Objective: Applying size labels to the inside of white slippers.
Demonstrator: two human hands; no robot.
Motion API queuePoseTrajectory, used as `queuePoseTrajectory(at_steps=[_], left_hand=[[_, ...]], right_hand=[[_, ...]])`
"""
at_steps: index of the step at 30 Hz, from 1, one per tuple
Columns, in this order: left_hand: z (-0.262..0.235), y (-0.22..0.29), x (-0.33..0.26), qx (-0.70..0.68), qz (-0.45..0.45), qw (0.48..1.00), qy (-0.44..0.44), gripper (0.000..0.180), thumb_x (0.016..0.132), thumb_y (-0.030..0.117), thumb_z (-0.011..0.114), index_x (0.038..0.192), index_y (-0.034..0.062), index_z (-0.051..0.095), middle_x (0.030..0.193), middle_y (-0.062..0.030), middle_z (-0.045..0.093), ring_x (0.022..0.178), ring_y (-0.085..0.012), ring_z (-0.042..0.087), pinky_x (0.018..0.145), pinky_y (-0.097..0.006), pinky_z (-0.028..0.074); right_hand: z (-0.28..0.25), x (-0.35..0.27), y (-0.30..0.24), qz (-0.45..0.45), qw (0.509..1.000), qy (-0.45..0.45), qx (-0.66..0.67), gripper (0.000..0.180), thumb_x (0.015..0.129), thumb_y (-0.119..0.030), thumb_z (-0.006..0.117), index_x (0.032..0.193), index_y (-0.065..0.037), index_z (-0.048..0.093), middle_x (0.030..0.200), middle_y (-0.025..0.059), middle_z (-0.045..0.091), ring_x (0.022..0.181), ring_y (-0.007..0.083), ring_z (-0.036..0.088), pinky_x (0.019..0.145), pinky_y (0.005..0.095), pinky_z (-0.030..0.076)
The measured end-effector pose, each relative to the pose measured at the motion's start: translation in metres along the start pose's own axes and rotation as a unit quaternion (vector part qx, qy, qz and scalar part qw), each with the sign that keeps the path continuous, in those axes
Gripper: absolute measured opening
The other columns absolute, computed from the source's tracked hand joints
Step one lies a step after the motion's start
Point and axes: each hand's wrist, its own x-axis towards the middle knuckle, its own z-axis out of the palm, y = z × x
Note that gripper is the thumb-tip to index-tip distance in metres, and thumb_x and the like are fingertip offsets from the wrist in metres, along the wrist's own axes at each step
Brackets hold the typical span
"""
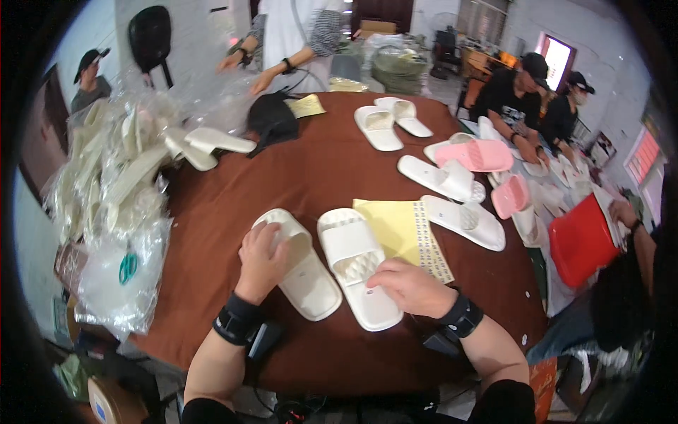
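Note:
Two white slippers lie side by side before me, toes pointing away. My left hand [263, 258] is closed over the outer side of the left slipper [309, 286], its fingers curled by the strap. On the right slipper [374, 307], the fingertips of my right hand [409, 286] press together on the insole behind the strap, beside a small dark mark. Whether they pinch anything is too small to tell. Just beyond my right hand lies a yellow sheet [385, 230] with a white strip of small printed labels [431, 247] along its right side.
A brown cloth [212, 283] covers the table. Plastic-wrapped slippers [120, 162] pile up at left, near green-handled scissors [128, 268]. White slippers [462, 222] and a pink slipper [477, 154] lie at right, by a red stool [583, 240]. A black cap [272, 120] rests far left; other people work around.

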Motion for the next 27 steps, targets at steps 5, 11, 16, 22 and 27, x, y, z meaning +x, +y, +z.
queuePoseTrajectory(at_steps=[5, 11, 16, 22, 27], left_hand=[[-0.003, 0.002, -0.001, -0.015, 0.023, 0.999, -0.023, 0.036, 0.085, 0.02, 0.062, 0.118, 0.0061, 0.059, 0.127, -0.0196, 0.054, 0.118, -0.0391, 0.048, 0.101, -0.047, 0.037], [0.0, 0.002, 0.001, -0.019, 0.011, 0.999, -0.048, 0.036, 0.087, 0.017, 0.061, 0.121, 0.0048, 0.057, 0.127, -0.0193, 0.054, 0.119, -0.0378, 0.047, 0.102, -0.045, 0.036], [0.0, -0.004, 0.0, -0.027, 0.02, 0.998, -0.053, 0.035, 0.087, 0.018, 0.06, 0.12, 0.0051, 0.057, 0.125, -0.0183, 0.054, 0.119, -0.0371, 0.047, 0.103, -0.045, 0.036], [-0.002, -0.001, 0.0, -0.014, 0.019, 0.998, -0.057, 0.036, 0.088, 0.019, 0.059, 0.121, 0.0056, 0.056, 0.127, -0.0174, 0.053, 0.12, -0.0365, 0.046, 0.103, -0.045, 0.034], [-0.002, -0.002, 0.0, -0.015, 0.014, 0.998, -0.056, 0.036, 0.088, 0.02, 0.058, 0.122, 0.0058, 0.055, 0.128, -0.0172, 0.052, 0.121, -0.0363, 0.045, 0.104, -0.045, 0.034]], right_hand=[[0.001, 0.0, 0.003, -0.025, 0.999, 0.008, 0.018, 0.021, 0.085, 0.001, 0.053, 0.101, -0.007, 0.064, 0.096, 0.0113, 0.058, 0.095, 0.031, 0.057, 0.083, 0.0364, 0.047], [0.004, -0.002, 0.015, -0.035, 0.998, 0.001, 0.053, 0.022, 0.085, 0.002, 0.051, 0.101, -0.005, 0.064, 0.1, 0.0104, 0.06, 0.099, 0.0293, 0.057, 0.089, 0.0357, 0.046], [0.008, 0.002, 0.018, 0.007, 0.994, -0.007, 0.109, 0.023, 0.086, 0.001, 0.048, 0.1, -0.005, 0.064, 0.101, 0.0109, 0.06, 0.099, 0.0281, 0.058, 0.089, 0.0347, 0.046], [0.01, 0.002, 0.016, 0.011, 0.994, -0.013, 0.111, 0.022, 0.087, -0.001, 0.047, 0.1, -0.005, 0.064, 0.1, 0.0109, 0.06, 0.1, 0.0282, 0.057, 0.089, 0.0355, 0.046], [0.009, 0.003, 0.015, 0.008, 0.995, -0.016, 0.099, 0.022, 0.087, -0.001, 0.047, 0.101, -0.005, 0.063, 0.1, 0.0109, 0.06, 0.1, 0.0286, 0.057, 0.089, 0.0363, 0.046]])
